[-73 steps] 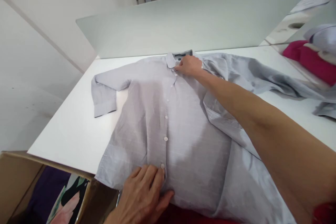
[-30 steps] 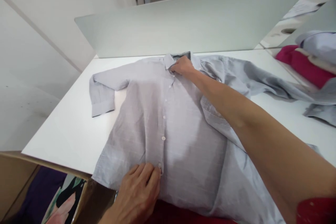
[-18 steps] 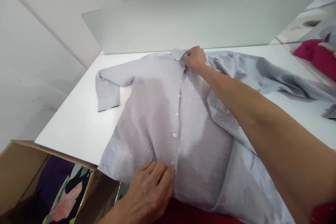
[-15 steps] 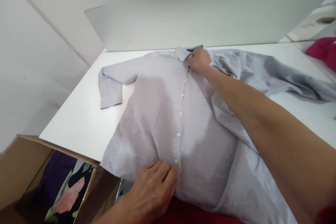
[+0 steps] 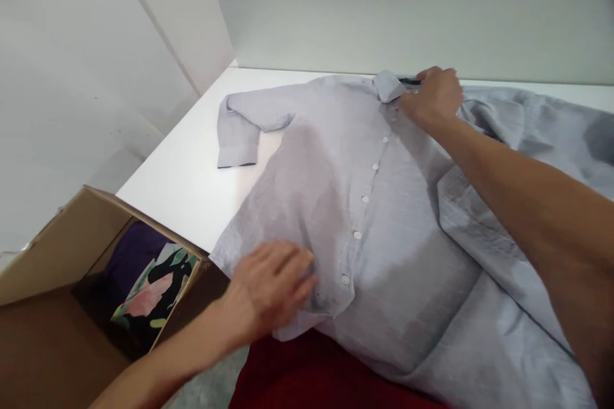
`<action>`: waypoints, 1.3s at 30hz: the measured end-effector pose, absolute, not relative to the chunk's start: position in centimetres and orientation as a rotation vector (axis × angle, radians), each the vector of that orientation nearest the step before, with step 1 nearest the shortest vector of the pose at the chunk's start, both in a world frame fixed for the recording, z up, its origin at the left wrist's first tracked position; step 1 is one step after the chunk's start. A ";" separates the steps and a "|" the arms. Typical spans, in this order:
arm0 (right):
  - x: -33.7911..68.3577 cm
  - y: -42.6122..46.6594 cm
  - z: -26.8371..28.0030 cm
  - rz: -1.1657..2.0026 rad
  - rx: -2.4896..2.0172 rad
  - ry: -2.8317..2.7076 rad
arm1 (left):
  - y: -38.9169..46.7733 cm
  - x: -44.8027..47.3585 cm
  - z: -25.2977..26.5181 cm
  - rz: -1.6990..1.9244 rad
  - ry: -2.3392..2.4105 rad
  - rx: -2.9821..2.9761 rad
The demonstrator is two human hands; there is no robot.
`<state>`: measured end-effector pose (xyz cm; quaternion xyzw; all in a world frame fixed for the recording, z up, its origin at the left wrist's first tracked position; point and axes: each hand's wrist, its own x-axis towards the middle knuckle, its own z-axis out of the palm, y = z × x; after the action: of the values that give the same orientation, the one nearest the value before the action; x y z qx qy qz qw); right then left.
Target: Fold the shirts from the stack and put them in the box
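Note:
A light grey-blue button-up shirt (image 5: pixel 330 172) lies face up and spread out, its white buttons running down the front. At the collar (image 5: pixel 388 86), my right hand (image 5: pixel 434 99) is closed on the neck edge, and the fingertips are partly hidden by the hand itself. My left hand (image 5: pixel 273 281), blurred by motion, is over the lower front panel, left of the bottom button. Its fingers look loosely apart, with no cloth plainly gripped. The near hem hangs past the table edge. One sleeve (image 5: pixel 240 137) is bent downward at the left.
The shirt rests on a white table (image 5: pixel 177 166) with a pale upright panel (image 5: pixel 407 13) behind it. At the lower left stands an open cardboard box (image 5: pixel 62 243) holding purple cloth (image 5: pixel 137 255) and floral cloth (image 5: pixel 148 297). Red fabric (image 5: pixel 307 374) shows below the hem.
My left hand has let go of the front edge by the bottom button and moved left of it. My right hand stays at the collar, its fingers shifted. The view has turned right-to-left, showing more box.

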<state>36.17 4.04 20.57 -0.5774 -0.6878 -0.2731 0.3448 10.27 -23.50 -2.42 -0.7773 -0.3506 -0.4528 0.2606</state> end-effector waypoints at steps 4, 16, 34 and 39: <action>33.3 -0.4 19.2 -0.567 -1.361 -1.894 | -21.7 5.7 -1.5 -0.950 -1.572 -1.801; 32.4 -7.4 6.1 -0.605 -0.522 -2.825 | -20.5 2.1 -1.3 -0.906 -2.310 -1.834; 34.0 -13.6 5.9 -0.550 -0.550 -2.769 | -19.6 1.8 -2.2 -0.994 -2.237 -1.731; 32.6 -19.7 2.7 -0.361 -0.080 -2.885 | -19.5 2.0 -2.0 -0.971 -2.273 -1.737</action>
<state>32.55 -19.67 2.72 -0.0273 -0.9852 -0.1232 0.1162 1.97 -19.51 -2.05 -0.5740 -0.7510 -0.3209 0.0600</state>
